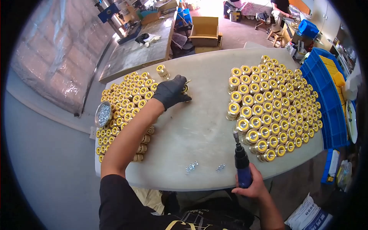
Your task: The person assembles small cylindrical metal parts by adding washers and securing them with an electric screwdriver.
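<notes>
My left hand (170, 92), in a dark grey glove, reaches across the table with its fingers closed around a brass cylindrical part (186, 90). The glove hides most of that part. A similar brass part with a yellow ring on top (162, 71) stands upright just beyond my knuckles. My bare right hand (251, 184) grips an electric screwdriver (242, 163) at the near right edge of the table. Its bit points away from me, beside the right-hand group of brass parts (274, 107). Two small piles of nuts, one on the left (191, 167) and one on the right (220, 167), lie near the front edge.
Under and beside my left forearm stands another group of brass parts (132, 92), with a metal bowl of small hardware (103, 114) at its left. Blue crates (326, 103) line the table's right side. A workbench (142, 50) and a cardboard box (204, 28) stand beyond; a person (281, 11) sits farther back.
</notes>
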Available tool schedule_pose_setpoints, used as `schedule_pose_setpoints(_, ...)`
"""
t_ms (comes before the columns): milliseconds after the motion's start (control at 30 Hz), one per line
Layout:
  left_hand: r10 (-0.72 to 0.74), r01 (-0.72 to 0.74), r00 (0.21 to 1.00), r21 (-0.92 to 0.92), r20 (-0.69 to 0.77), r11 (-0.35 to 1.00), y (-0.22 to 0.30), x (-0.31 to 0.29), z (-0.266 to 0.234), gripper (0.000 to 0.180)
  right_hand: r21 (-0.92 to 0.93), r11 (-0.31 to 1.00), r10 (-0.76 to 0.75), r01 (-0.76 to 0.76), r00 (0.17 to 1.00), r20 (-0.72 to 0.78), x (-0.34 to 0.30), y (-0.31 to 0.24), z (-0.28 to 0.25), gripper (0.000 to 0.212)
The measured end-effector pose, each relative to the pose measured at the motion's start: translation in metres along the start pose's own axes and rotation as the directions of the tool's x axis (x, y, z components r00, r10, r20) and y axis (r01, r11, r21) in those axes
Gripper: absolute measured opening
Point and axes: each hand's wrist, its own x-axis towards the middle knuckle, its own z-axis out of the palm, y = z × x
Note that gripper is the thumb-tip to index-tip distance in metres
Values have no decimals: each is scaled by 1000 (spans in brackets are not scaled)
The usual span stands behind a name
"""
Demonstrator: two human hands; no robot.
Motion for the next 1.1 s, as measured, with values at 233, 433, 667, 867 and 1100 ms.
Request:
schedule_pose_setpoints(233, 104, -102, 995, -220, -5, 970, -10, -11, -2, 48, -91, 994, -68, 67, 998, -3, -7, 10, 6, 95)
schedule_pose_setpoints(433, -68, 167, 985, -794, 156, 585, 77, -84, -53, 41, -408, 911, -90, 67, 995, -37, -38, -14, 9, 92)
schedule_pose_setpoints(667, -109, 316, 946, -941, 304, 120, 125, -158, -64, 55, -558, 751, -356, 352, 928, 106, -47, -23, 18, 88)
schedule_pose_setpoints(867, -111, 335, 939, -938, 325, 91, 130, -176, -66, 55, -586, 719, -362, 373, 921, 143, -53, -22, 22, 89)
schedule_pose_setpoints(1100, -68, 389, 921, -900, 383, 198, 139, -181, -71, 54, -571, 718, -366, 399, 913, 179, -51, -23, 24, 88)
